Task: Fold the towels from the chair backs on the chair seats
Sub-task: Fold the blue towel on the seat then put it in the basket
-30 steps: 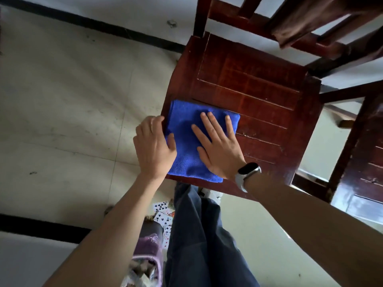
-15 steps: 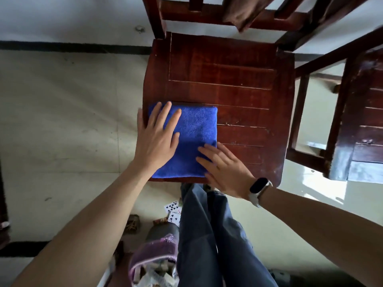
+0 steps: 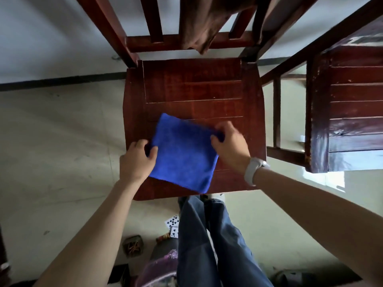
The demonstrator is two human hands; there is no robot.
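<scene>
Left hand (image 3: 137,160) pinching left edge of folded blue towel (image 3: 183,153); right hand (image 3: 231,147) gripping right edge, on chair seat (image 3: 194,90).

Below the grip, white playing cards with black pips (image 3: 172,221) lie on the pale tiled floor (image 3: 51,141). Beside them sit a purple plastic bag (image 3: 159,266) and a small olive pouch (image 3: 132,244).
</scene>
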